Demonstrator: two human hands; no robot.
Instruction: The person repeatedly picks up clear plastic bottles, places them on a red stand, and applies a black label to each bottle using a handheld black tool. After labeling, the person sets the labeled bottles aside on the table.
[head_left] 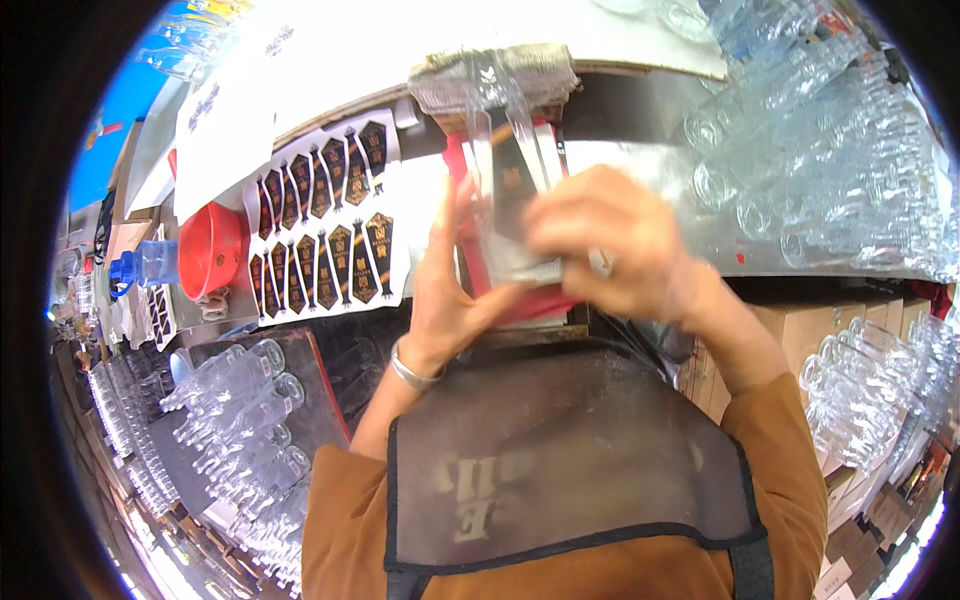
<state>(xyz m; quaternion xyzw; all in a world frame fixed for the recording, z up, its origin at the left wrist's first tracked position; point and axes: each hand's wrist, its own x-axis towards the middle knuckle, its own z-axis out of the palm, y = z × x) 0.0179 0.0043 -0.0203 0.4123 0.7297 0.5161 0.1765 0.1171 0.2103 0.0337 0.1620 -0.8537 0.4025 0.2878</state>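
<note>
A clear glass bottle [485, 215] lies in front of me with its neck pointing away, the neck resting on a folded cloth pad [440, 85]. On its upper face is a dark decal [512, 165] with gold marks. My left hand [445, 290] wraps the bottle's left side and near end, thumb toward the base, a metal bangle at the wrist. Over the bottle's right side my right hand [625, 240] is curled and blurred by motion. A small pale bit shows under its fingers, too smeared to name. Red material [470, 255] lies beneath the bottle.
Left of the bottle lies a white sheet of black decals [395, 255], beside a red bowl [212, 250] and a blue-capped jug [155, 262]. Many clear bottles [800, 150] lie stacked at the right. More bottles [240, 430] fill the lower left. Cardboard boxes [800, 330] stand lower right.
</note>
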